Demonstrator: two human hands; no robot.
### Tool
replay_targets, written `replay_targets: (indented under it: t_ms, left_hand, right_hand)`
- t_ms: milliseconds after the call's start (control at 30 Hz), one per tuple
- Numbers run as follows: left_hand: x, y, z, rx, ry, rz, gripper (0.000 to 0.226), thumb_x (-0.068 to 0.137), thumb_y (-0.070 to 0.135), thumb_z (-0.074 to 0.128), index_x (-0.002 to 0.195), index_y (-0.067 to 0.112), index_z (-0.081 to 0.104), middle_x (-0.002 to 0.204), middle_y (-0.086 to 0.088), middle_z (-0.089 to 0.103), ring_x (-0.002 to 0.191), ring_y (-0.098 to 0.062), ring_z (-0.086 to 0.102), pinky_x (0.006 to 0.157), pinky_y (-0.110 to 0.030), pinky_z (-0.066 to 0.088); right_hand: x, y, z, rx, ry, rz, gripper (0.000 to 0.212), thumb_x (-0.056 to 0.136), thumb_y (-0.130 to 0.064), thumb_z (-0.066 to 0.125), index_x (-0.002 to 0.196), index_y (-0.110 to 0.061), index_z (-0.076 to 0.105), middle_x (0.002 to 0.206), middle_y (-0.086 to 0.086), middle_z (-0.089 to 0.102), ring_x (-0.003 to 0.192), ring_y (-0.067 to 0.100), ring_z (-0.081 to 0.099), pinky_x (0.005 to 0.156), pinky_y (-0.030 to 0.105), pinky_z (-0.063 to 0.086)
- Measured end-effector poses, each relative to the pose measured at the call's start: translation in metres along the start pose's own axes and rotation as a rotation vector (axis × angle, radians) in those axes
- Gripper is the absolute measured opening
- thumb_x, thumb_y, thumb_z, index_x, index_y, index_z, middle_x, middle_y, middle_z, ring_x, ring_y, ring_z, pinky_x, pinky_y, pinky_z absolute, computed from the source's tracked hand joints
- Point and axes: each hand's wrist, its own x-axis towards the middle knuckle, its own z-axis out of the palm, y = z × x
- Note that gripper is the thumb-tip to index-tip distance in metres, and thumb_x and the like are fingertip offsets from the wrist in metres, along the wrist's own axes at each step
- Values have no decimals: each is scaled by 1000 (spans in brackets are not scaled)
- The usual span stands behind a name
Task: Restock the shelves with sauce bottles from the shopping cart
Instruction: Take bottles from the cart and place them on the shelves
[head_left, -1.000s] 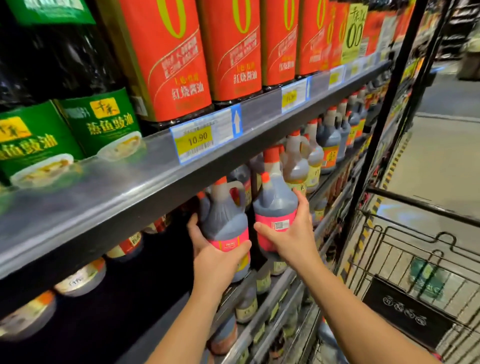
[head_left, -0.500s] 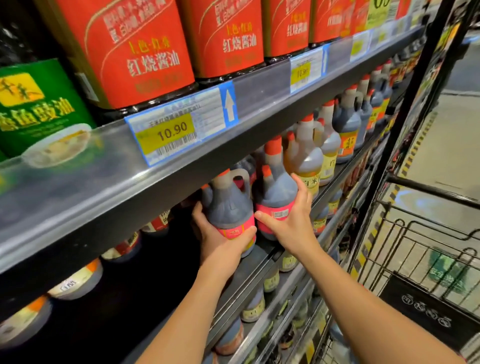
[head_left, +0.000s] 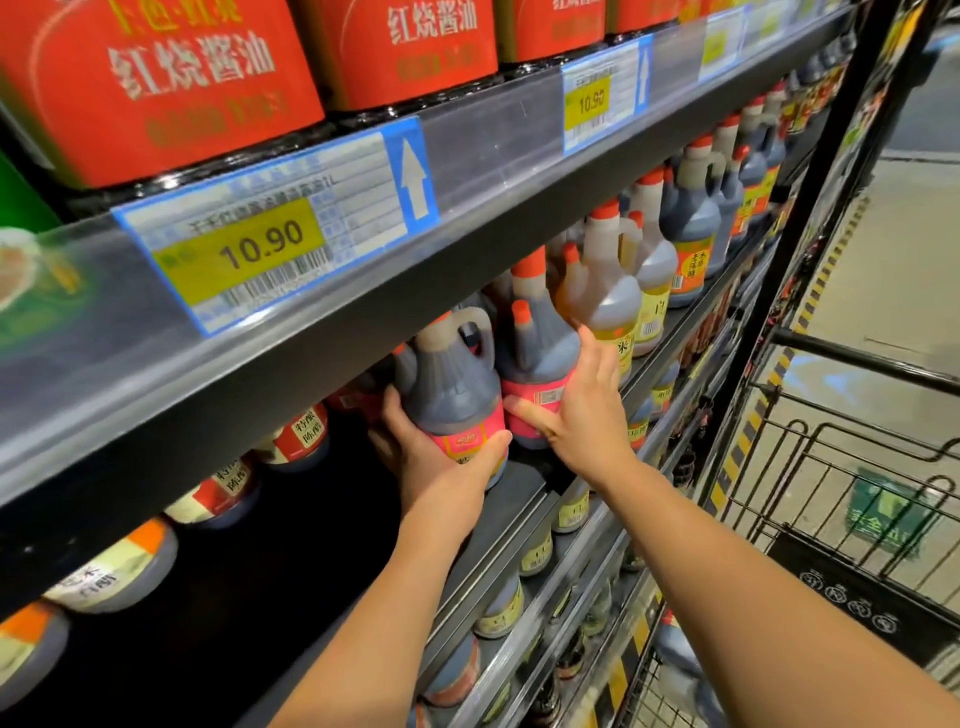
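My left hand (head_left: 441, 462) wraps the base of a dark pink-labelled plastic sauce jug (head_left: 452, 389). My right hand (head_left: 582, 415) clasps its twin jug (head_left: 535, 358), touching alongside. Both are upright at the black metal shelf (head_left: 514, 488) front. I judge the push runs away from me.

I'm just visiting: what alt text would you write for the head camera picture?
Two bare hands hold dark, pink-labelled sauce jugs side by side at a store shelf: the left hand grips the left jug, the right hand holds the right jug. Above hangs a yellow 10.90 price tag under red-labelled bottles; a wire shopping cart stands at right.
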Motion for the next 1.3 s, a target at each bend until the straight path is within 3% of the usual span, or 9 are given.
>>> replay_targets:
  t_ms: [100,267,333,500,667,767,900,1100,1300]
  left_hand:
    - [0,3,2,46,7,-50,117,53,28,94,134,52,14,153,-19,16,140,-37,27,100,-36,32]
    - [1,8,0,105,-10,-101,121,54,34,94,140,48,10,157,-20,9,145,-37,14,113,-53,30]
    - [2,12,-1,103,-42,-123,129,55,30,95,149,38,8,159,-17,6,147,-34,10,115,-51,27]
    - [-7,17,-14,70,-106,-79,135,53,18,96,154,33,7,153,-13,14,137,-30,35,107,-33,35]
    - [-39,16,-33,106,-67,23,120,61,29,92,149,37,11,144,-8,24,127,-18,37,91,-22,34]
    - [-64,24,-33,85,-59,117,107,63,25,91,144,37,22,125,5,35,117,-16,42,94,-30,41]
    - [-98,36,-13,-3,-170,223,100,66,19,88,145,26,27,122,5,35,112,-16,43,98,-39,44]
    - [-139,43,37,-34,-434,225,83,72,22,84,140,22,35,112,3,41,105,-15,45,86,-27,42]
    - [-179,28,98,67,-648,227,67,74,27,83,126,25,43,110,2,46,99,-9,44,81,-16,34]
  right_hand:
    - [1,0,0,-62,1,-7,113,71,-64,69,150,-2,16,133,16,32,126,33,31,104,46,35]
    - [-7,-1,0,-102,-9,9,108,76,-71,52,150,-1,15,135,19,35,126,34,31,103,48,35]
    - [-7,-3,0,-123,-17,18,104,80,-63,59,152,-4,12,137,17,33,128,33,30,102,47,35]
    - [-17,-9,-17,-146,-81,25,104,83,-65,58,154,-12,3,147,12,28,135,30,25,104,50,35]
    - [-49,0,-49,-211,-6,8,94,82,-70,48,153,-16,19,124,9,41,116,29,38,92,43,43]
    - [-72,11,-70,-222,21,12,85,85,-67,48,151,-22,21,122,6,40,116,26,40,91,38,41]
    - [-103,25,-101,-227,63,68,79,86,-64,53,148,-25,26,124,3,42,118,23,42,93,39,44]
    - [-150,63,-150,-294,140,203,74,80,-56,65,140,-21,38,121,1,48,114,19,47,91,34,45]
    - [-199,131,-181,-305,185,426,70,82,-50,69,137,-22,38,123,1,47,116,22,49,88,42,50]
